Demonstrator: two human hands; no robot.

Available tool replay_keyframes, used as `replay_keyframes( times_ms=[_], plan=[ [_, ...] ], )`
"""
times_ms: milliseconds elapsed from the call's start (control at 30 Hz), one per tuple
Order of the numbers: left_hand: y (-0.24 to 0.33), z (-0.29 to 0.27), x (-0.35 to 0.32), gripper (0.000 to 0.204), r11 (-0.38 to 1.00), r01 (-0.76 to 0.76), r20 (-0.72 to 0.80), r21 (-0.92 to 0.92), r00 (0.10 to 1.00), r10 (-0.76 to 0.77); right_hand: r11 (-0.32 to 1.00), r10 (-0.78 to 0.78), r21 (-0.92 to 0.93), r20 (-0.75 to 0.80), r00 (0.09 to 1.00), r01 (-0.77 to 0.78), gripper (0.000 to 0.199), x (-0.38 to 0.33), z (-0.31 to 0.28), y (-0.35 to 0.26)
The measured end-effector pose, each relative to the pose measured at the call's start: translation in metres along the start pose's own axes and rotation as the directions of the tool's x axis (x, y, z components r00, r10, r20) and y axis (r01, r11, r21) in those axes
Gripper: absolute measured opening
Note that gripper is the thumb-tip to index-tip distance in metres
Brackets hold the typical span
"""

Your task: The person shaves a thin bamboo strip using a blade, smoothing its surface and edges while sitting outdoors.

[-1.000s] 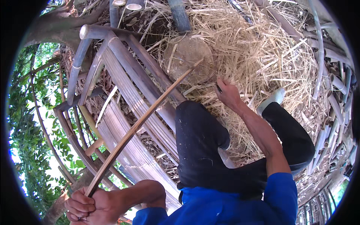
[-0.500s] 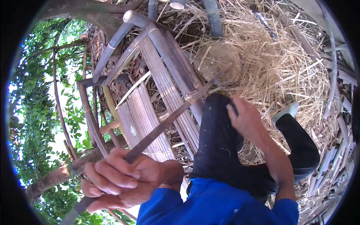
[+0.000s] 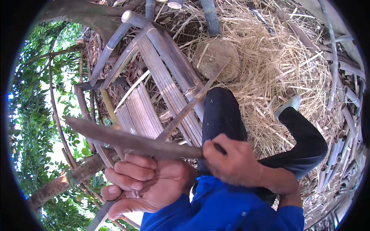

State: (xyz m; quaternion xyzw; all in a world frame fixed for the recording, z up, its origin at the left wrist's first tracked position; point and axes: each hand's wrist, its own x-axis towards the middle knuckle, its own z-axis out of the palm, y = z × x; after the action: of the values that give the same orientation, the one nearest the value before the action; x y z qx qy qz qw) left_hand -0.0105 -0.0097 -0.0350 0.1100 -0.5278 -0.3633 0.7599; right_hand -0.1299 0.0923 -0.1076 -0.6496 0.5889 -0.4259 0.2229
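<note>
Dry straw [image 3: 293,65] covers the ground to your far right, and a rack of split bamboo slats [image 3: 169,88] runs down the middle, green foliage [image 3: 34,127] at the left edge. A round stone block [image 3: 216,57] sits far off. Near you, your left hand [image 3: 142,184] grips a thin bamboo strip [image 3: 189,107], and your right hand [image 3: 235,161] clenches a long dark blade [image 3: 131,140] lying across it.

Outdoor bamboo-working spot.
We see split bamboo slats [image 3: 162,88], straw litter [image 3: 277,65] underfoot, trees [image 3: 34,115] beside.
</note>
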Motion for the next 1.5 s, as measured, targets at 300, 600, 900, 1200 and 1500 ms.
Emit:
replay_keyframes(
  times_ms=[300,600,900,1200,1500],
  plan=[
    [-0.002,0.000,-0.004,0.052,0.999,-0.027,-0.024,-0.020,0.999,0.027,0.972,0.196,-0.127,-0.020,0.980,-0.197,0.014,-0.004,0.020,0.037],
    [0.001,-0.001,0.005,0.047,0.999,0.031,-0.009,-0.035,0.999,-0.032,0.965,0.189,-0.172,-0.080,0.979,-0.200,0.011,-0.003,0.039,0.081],
    [0.001,-0.003,0.012,0.045,0.999,0.048,-0.037,-0.003,0.998,-0.049,0.905,0.370,-0.193,-0.079,0.926,-0.378,0.016,-0.006,0.045,0.139],
    [-0.008,-0.017,0.026,0.042,0.999,0.045,-0.062,-0.028,0.997,-0.047,0.909,0.388,-0.143,-0.051,0.920,-0.392,0.013,-0.007,0.054,0.180],
    [-0.006,-0.022,0.043,0.046,0.994,0.103,-0.071,-0.031,0.992,-0.105,0.938,0.318,-0.138,-0.014,0.948,-0.317,0.014,-0.010,0.062,0.215]
  ],
)
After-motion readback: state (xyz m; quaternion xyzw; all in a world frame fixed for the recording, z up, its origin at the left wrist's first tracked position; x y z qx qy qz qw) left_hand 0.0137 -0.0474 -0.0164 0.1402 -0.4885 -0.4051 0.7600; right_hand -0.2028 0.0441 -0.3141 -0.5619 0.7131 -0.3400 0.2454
